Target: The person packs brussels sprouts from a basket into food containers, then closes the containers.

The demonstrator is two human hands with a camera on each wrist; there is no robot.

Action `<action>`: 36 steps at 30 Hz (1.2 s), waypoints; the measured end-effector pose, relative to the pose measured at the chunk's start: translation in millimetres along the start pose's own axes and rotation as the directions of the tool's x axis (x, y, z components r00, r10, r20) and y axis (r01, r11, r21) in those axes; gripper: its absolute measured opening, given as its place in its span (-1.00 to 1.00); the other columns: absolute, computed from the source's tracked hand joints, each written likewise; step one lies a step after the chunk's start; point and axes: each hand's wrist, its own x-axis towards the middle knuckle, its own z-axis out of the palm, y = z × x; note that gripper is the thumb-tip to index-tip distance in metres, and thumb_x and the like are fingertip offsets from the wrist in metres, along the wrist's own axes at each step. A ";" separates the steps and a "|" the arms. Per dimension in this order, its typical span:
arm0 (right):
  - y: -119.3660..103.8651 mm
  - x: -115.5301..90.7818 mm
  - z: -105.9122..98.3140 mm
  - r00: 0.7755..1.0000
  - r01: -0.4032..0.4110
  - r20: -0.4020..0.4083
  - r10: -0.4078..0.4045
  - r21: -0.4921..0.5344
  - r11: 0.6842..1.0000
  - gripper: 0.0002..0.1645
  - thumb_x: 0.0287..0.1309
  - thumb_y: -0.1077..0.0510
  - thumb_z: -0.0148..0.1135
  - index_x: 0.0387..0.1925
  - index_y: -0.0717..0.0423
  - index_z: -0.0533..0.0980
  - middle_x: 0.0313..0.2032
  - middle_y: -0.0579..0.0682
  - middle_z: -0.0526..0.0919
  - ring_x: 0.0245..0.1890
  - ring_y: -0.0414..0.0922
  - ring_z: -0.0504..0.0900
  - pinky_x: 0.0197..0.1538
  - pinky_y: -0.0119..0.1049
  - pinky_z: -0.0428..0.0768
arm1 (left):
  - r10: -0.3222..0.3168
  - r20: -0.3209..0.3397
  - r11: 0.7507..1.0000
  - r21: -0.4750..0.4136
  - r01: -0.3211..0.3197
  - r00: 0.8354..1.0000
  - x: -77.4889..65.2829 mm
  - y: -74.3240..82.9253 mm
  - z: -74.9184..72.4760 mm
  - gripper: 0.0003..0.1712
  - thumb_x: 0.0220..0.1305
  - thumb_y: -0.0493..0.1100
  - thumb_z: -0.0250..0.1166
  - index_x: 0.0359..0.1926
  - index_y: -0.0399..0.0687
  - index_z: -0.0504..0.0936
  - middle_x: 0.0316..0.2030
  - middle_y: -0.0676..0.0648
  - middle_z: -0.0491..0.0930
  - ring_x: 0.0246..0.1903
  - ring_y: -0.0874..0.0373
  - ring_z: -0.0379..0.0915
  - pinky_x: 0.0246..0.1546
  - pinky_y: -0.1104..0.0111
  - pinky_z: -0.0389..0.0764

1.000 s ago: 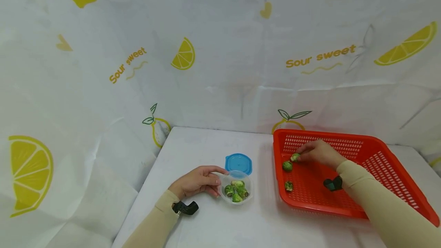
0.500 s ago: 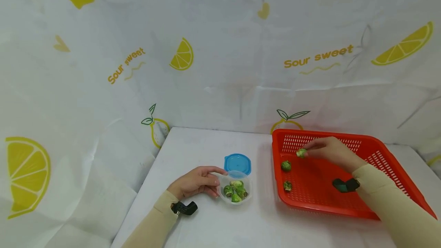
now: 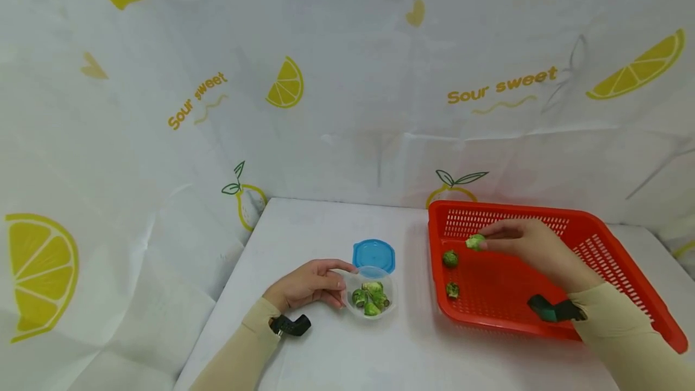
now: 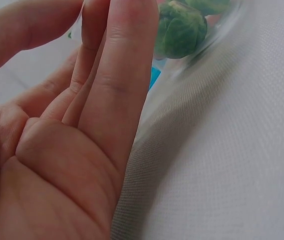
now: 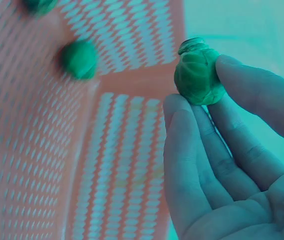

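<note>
My right hand (image 3: 534, 246) pinches a Brussels sprout (image 3: 475, 242) between thumb and fingertips, above the floor of the red basket (image 3: 521, 330). In the right wrist view the held Brussels sprout (image 5: 197, 77) sits at the fingertips, lifted off the mesh. Two other sprouts lie along the basket's left side, one farther back (image 3: 450, 259) and one nearer (image 3: 452, 290). My left hand (image 3: 306, 285) holds the left rim of a small clear plastic container (image 3: 388, 312) on the table. Several Brussels sprouts (image 3: 371, 297) lie inside it. In the left wrist view my fingers partly hide the container.
A blue lid (image 3: 374, 254) lies flat just behind the clear container. White cloth covers the table (image 3: 326, 349), and a lemon-printed sheet (image 3: 347, 89) hangs behind and to the left. The basket's raised walls surround the loose sprouts.
My right hand has lifted one Brussels sprout from beside the rear sprout and moved it slightly right. The left hand and the container stay in place.
</note>
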 end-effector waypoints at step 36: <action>-108.5 -7.5 164.0 0.985 0.159 0.013 -0.173 0.332 0.930 -0.70 0.28 0.10 0.57 0.00 0.08 0.75 -0.12 -0.03 0.86 -0.13 -0.13 0.84 0.06 -0.23 0.85 | 0.016 0.042 1.000 0.003 -0.016 0.999 0.4 -0.3 -7.9 -0.45 0.58 -0.31 0.23 0.50 -0.24 0.44 -0.28 -0.04 0.82 -0.24 0.09 0.83 -0.05 0.21 0.87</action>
